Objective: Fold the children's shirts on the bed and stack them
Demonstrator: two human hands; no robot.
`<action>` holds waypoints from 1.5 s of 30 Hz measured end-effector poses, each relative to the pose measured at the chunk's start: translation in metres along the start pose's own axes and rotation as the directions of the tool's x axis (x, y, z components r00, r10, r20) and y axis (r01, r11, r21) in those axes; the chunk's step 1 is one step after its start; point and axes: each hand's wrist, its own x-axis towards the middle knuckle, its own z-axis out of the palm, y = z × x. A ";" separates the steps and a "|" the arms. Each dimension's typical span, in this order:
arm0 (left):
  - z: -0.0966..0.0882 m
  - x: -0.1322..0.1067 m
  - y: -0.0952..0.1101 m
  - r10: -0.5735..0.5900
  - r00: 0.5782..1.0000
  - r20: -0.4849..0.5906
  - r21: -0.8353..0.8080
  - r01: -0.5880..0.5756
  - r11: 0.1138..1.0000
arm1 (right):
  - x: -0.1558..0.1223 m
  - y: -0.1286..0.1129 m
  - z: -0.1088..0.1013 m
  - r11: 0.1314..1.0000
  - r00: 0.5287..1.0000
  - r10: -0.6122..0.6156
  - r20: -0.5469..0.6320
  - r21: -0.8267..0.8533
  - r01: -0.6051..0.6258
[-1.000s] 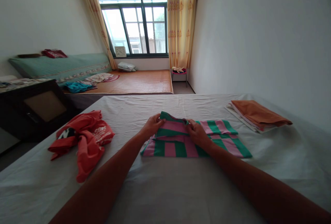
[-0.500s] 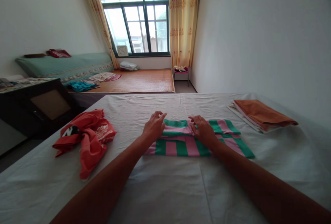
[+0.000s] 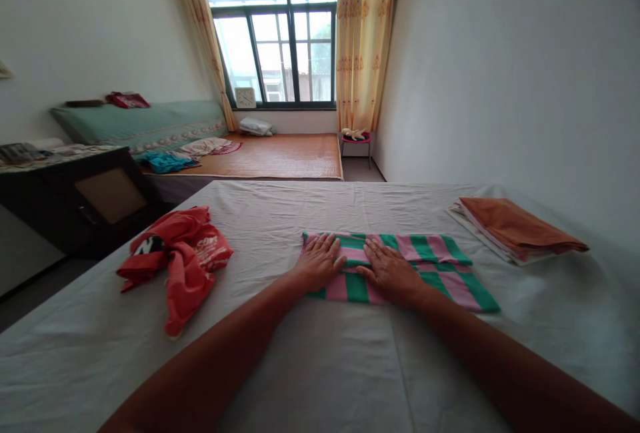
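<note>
A green-and-pink striped garment (image 3: 445, 263) lies folded into a flat strip on the white sheet (image 3: 320, 366). My left hand (image 3: 320, 263) rests flat on its left end, fingers stretched out. Just right of it, my right hand (image 3: 393, 271) also presses flat on the cloth, fingers extended away from me and thumb pointing left. Neither hand grips anything. The parts of the stripes beneath both palms are hidden.
A crumpled red shirt (image 3: 185, 253) lies to the left. Folded cloths with an orange one (image 3: 520, 226) on top are stacked at the right. Beyond the sheet's far edge are a dark cabinet (image 3: 65, 186) and a mat-covered bed (image 3: 290, 153).
Both hands have gone from curled, raised fingers to lying flat on the striped garment. Its left end now lies spread beneath my left hand. The whole view has shifted slightly.
</note>
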 end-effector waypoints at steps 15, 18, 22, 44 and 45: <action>0.001 0.003 -0.012 -0.064 0.996 -0.056 0.042 0.066 0.997 | -0.049 0.086 -0.013 0.953 0.955 0.288 0.068 -0.120 -0.279; 0.004 0.004 -0.014 -0.054 0.996 -0.072 0.054 0.058 0.997 | -0.070 0.115 -0.018 0.915 0.924 0.377 0.061 -0.179 -0.362; 0.005 0.003 -0.013 -0.049 0.996 -0.068 0.057 0.053 0.997 | -0.090 0.139 -0.023 0.856 0.874 0.485 0.044 -0.229 -0.463; -0.008 0.012 -0.031 -0.002 0.982 -0.191 -0.312 -0.059 0.948 | -0.051 0.116 -0.077 0.774 0.772 0.634 0.043 -0.033 -0.633; -0.011 0.014 -0.035 -0.029 0.976 -0.214 -0.396 -0.060 0.916 | -0.044 0.107 -0.082 0.783 0.785 0.619 0.031 0.057 -0.619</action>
